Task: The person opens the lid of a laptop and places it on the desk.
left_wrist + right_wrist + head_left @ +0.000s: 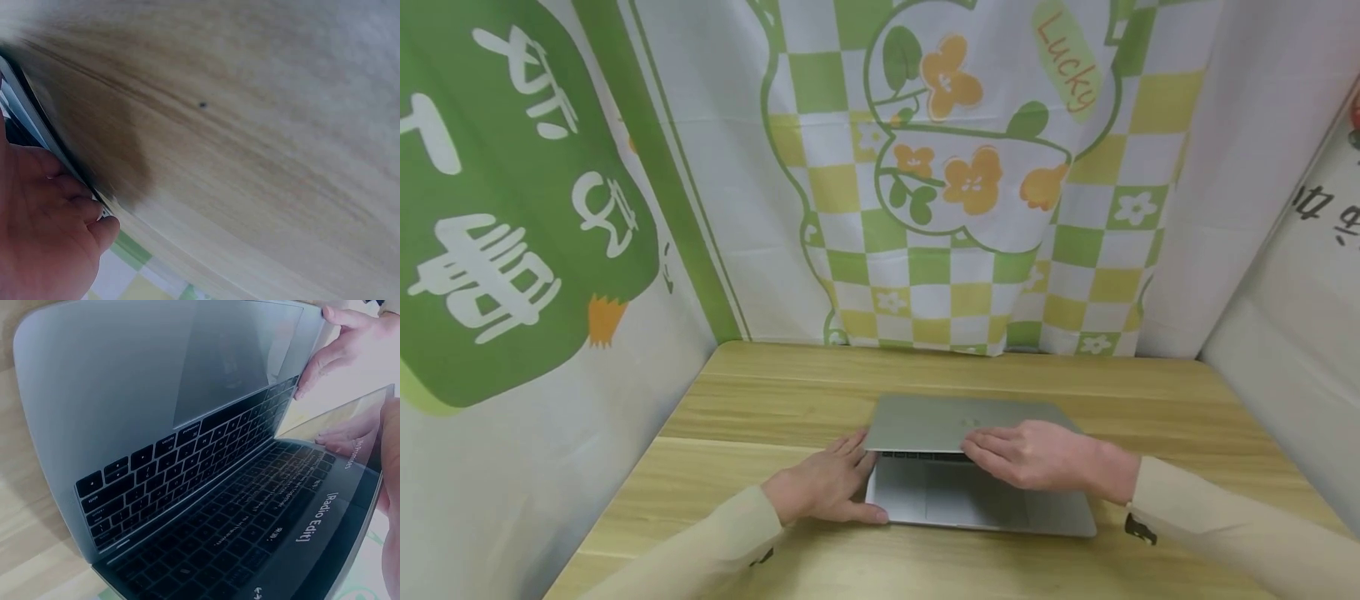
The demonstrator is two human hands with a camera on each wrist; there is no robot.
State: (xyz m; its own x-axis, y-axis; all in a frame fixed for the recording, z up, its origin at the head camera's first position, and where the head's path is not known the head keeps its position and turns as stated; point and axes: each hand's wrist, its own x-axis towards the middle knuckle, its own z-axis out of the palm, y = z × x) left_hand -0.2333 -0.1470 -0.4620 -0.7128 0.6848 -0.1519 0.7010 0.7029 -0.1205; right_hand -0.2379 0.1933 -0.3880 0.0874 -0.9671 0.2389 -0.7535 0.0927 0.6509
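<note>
A grey laptop (917, 423) lies on the wooden table with its lid partly raised over the base. My right hand (1037, 457) holds the lid's front edge, right of its middle. Beside the laptop's left side rests my left hand (823, 483), fingers extended along the edge and thumb at the front corner. In the right wrist view, the black keyboard (187, 456) faces a lit screen (319, 519) with white text, which also reflects the keys. The left wrist view shows the left palm (50, 231) against the laptop's side edge.
The wooden table (760, 392) extends around the laptop to a back edge. Behind it hangs a checkered curtain (925, 267) with flowers. A green and white printed cloth (512, 208) hangs at the left, and a white cloth (1292, 317) at the right.
</note>
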